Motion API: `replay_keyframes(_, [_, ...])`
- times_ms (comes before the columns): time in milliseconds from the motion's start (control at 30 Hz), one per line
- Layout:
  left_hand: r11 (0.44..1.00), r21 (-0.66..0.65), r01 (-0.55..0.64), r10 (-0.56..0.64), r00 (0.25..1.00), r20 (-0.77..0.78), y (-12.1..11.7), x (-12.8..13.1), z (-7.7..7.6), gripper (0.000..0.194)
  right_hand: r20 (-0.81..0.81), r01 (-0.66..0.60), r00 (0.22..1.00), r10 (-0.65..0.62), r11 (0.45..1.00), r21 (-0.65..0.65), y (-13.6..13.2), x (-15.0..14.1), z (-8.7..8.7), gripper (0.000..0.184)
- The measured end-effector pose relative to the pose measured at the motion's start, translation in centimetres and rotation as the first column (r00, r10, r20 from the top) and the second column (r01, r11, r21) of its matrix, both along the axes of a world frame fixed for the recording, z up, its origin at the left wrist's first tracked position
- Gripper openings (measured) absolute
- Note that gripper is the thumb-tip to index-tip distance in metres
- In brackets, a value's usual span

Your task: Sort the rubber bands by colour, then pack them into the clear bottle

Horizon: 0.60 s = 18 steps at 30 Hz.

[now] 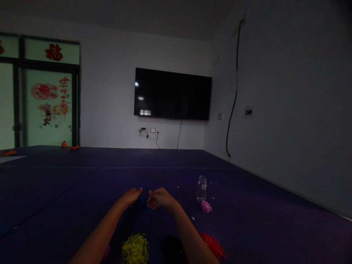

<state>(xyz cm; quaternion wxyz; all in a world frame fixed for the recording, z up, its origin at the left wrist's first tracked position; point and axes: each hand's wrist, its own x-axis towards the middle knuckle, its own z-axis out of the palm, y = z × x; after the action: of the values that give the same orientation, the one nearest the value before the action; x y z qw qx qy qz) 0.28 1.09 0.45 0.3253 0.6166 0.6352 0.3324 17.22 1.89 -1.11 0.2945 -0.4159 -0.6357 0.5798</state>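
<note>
1. Head view: blue thing [143, 202] placed btwn L hand [132, 197] & R hand [161, 198], prob. for two-handed access.
2. R seen curled, L unclear; grip can't be told.
3. Yellow strands [135, 249] laid bodyward of hands, prob. for reach.

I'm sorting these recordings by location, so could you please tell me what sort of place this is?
Probably an indoor room, perhaps a workroom: a wall-mounted television, a glass door with red decorations, and a broad purple surface.

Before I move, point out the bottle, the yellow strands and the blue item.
Bottle [201, 193], head view: clear lower side.
Yellow strands [135, 249], head view: middle of visible heap.
Blue item [142, 202], head view: dim visible middle.
</note>
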Motion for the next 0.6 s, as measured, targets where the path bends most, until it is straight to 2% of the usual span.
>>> replay_keyframes(67, [0.998, -0.063, 0.018, -0.014, 0.997, 0.069, -0.2, 0.4, -0.4, 0.050, -0.040, -0.144, 0.989, 0.142, 0.988, -0.063, -0.6, 0.0, 0.0, 0.053])
replay_keyframes(133, [0.993, -0.111, 0.035, -0.020, 0.990, 0.137, -0.3, 0.5, -0.5, 0.058, -0.085, -0.307, 0.951, 0.298, 0.943, -0.125, -1.4, -0.1, -0.1, 0.052])
replay_keyframes(200, [0.990, -0.133, 0.045, -0.021, 0.983, 0.180, -0.3, 0.3, -0.2, 0.063, -0.128, -0.387, 0.920, 0.370, 0.910, -0.151, -1.9, -0.4, -0.2, 0.049])
replay_keyframes(267, [0.990, -0.137, 0.037, -0.009, 0.980, 0.201, -0.1, -0.1, 0.3, 0.064, -0.164, -0.339, 0.934, 0.318, 0.932, -0.125, -2.0, -0.5, -0.3, 0.048])
replay_keyframes(367, [0.991, -0.130, -0.007, 0.033, 0.979, 0.200, 0.0, -0.7, 0.9, 0.063, -0.217, -0.187, 0.961, 0.171, 0.981, -0.055, -1.5, -0.3, -0.5, 0.051])
replay_keyframes(433, [0.991, -0.129, -0.026, 0.051, 0.979, 0.196, -0.1, -0.8, 1.0, 0.061, -0.223, -0.178, 0.960, 0.167, 0.984, -0.031, -1.3, -0.2, -0.6, 0.053])
replay_keyframes(533, [0.988, -0.153, 0.014, 0.020, 0.976, 0.217, -0.6, -0.2, 0.8, 0.058, -0.163, -0.175, 0.971, 0.176, 0.984, 0.019, -0.9, -0.2, -0.5, 0.056])
replay_keyframes(600, [0.982, -0.176, 0.062, -0.017, 0.969, 0.245, -0.9, 0.4, 0.8, 0.058, -0.096, -0.032, 0.994, 0.042, 0.994, 0.105, -0.5, -0.2, -0.3, 0.060])
